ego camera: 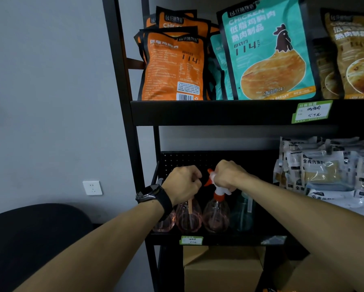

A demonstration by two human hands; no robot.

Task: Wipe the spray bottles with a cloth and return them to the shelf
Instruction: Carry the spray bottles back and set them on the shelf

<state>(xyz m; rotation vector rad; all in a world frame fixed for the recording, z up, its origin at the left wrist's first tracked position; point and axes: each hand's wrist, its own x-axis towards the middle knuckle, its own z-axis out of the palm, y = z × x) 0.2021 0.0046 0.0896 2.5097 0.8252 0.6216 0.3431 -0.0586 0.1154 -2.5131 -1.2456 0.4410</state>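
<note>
From my head camera, both my hands are down at the lower shelf (208, 239), each curled around the top of a pink spray bottle. My right hand (229, 174) is wrapped over the white and orange trigger head of the right pink bottle (215, 216), fingers closed round its neck. My left hand (184, 183) is fisted over the head of the left pink bottle (188, 217); the head itself is hidden under my knuckles, so I take it I'm gripping it, though I can't quite confirm that.

Both bottles stand upright on the shelf, long axes vertical, bellies down. The right one's orange nozzle points left, toward my other hand. A teal bottle (243, 216) stands just beside it on the right, and another pink one sits partly behind my left wrist.

To do this well, I'd lift straight up by the necks so the round bellies clear their neighbours (they stand close together), and keep the triggers unsqueezed. No cloth shows in this view, so I judge wiping hasn't begun on these two.
</note>
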